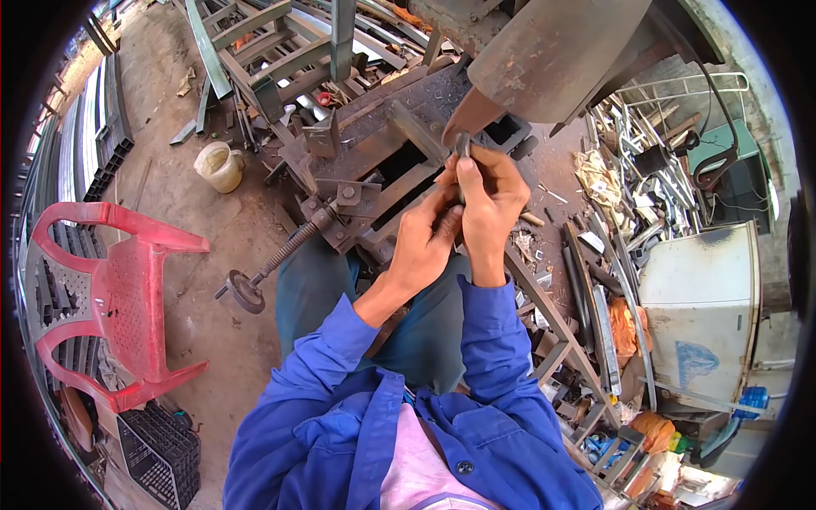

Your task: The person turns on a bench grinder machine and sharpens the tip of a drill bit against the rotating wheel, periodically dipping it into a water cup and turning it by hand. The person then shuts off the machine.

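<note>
Both hands meet in front of a cut-off saw. My right hand (491, 191) is closed on a small dark metal piece (462, 144), its thumb pressed along the piece. Against it, my left hand (427, 231) pinches what looks like the lower end of the same piece; the fingers partly hide it. The upper tip of the piece is close to the saw's disc (467, 115) under the rusty blade guard (557, 55); whether they touch I cannot tell. Below lies the saw's steel base with a clamp screw (293, 248) and its handwheel (246, 291).
To the left stand a red plastic chair (132, 289), a whitish bucket (219, 167) and a black crate (160, 455). A steel frame (280, 51) and metal scraps lie beyond the saw. On the right are more scrap lengths (654, 183), a ladder-like frame (552, 361) and a white panel (701, 297).
</note>
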Action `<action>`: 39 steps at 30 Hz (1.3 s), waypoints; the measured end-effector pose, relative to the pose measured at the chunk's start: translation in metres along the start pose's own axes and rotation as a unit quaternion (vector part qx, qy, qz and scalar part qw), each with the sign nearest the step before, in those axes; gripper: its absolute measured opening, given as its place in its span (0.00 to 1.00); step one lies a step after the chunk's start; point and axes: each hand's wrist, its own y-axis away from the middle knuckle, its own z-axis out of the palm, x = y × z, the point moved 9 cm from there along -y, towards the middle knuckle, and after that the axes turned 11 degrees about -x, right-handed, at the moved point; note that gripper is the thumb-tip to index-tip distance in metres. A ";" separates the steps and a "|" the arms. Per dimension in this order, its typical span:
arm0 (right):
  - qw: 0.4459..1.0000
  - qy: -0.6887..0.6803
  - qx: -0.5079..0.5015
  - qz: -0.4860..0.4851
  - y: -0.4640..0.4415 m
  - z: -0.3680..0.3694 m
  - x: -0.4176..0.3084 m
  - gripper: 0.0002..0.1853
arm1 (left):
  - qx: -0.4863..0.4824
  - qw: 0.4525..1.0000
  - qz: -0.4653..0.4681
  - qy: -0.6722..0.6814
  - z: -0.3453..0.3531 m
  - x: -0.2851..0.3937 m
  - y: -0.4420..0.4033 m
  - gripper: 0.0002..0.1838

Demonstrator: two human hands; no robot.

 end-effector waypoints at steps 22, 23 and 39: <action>0.970 -0.211 -0.092 -0.084 0.045 -0.019 0.002 0.17 | 0.015 0.973 0.161 -0.163 0.008 0.020 0.022 0.25; 0.971 -0.213 -0.074 -0.080 0.045 -0.021 0.005 0.16 | 0.019 0.976 0.155 -0.151 0.009 0.020 0.022 0.26; 0.990 -0.123 -0.014 -0.073 0.027 -0.019 0.016 0.13 | 0.084 0.984 0.087 -0.129 0.009 -0.002 0.017 0.17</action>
